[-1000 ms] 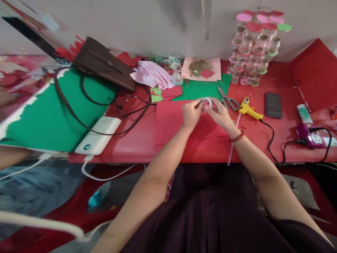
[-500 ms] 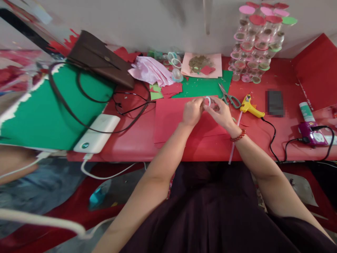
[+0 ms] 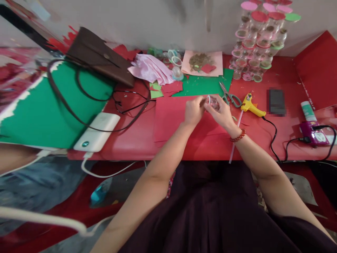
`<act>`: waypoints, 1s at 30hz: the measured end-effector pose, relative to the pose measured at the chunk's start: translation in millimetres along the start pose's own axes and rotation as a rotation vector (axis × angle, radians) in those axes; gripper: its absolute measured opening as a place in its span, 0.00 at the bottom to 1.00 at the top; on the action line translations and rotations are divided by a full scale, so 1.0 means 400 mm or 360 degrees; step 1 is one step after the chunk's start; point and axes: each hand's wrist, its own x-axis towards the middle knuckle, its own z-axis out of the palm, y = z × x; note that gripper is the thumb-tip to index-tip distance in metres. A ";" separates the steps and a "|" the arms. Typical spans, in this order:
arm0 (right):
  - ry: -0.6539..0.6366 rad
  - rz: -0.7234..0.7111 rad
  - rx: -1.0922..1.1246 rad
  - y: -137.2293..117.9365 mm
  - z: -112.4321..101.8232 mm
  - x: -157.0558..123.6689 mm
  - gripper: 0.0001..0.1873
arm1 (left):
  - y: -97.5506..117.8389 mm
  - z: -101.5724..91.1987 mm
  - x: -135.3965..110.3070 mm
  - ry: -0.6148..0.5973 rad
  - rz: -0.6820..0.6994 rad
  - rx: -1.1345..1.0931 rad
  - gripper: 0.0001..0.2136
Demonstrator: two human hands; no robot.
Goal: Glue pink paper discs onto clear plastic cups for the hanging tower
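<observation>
A small clear plastic cup with a white rim (image 3: 213,102) is between my hands, tipped on its side with the rim to the left. My right hand (image 3: 221,111) curls around its body. At the rim, the closed fingers of my left hand (image 3: 194,110) press together, their tips partly hidden. Both hands are above sheets of red paper (image 3: 171,119). Just beyond my right hand lie open scissors (image 3: 229,96). Further right is a yellow glue gun (image 3: 251,106) with a clear glue stick (image 3: 235,140) protruding from it.
Stacked clear cups with coloured discs (image 3: 259,45) stand at the back right. A pink sheet (image 3: 188,66) bears a brown crumbly heap. To the left are glasses (image 3: 131,110), a brown bag (image 3: 102,58) and a white power bank (image 3: 98,131). A purple power socket (image 3: 312,133) is far right.
The cup has turned slightly in my hands, so more of its clear body shows. My hands stay in nearly the same place. The view has shifted a little.
</observation>
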 end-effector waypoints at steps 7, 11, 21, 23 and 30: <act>-0.0061 0.0069 0.0108 0.008 0.006 -0.003 0.27 | 0.011 -0.009 -0.009 -0.0118 -0.0016 0.0174 0.10; -0.0096 0.0060 0.0216 0.010 0.007 -0.002 0.24 | 0.006 0.000 -0.008 -0.0081 0.0017 0.0186 0.10; -0.0201 0.0233 0.0939 -0.007 -0.006 0.008 0.20 | -0.008 0.005 0.006 0.0257 0.0146 0.0024 0.08; -0.0201 0.0290 0.1057 -0.018 -0.016 0.012 0.19 | -0.003 0.006 0.009 0.0270 0.0119 -0.0168 0.10; -0.0186 0.0417 0.1196 -0.029 -0.028 0.014 0.21 | 0.010 -0.001 0.011 0.0174 0.0006 -0.0474 0.12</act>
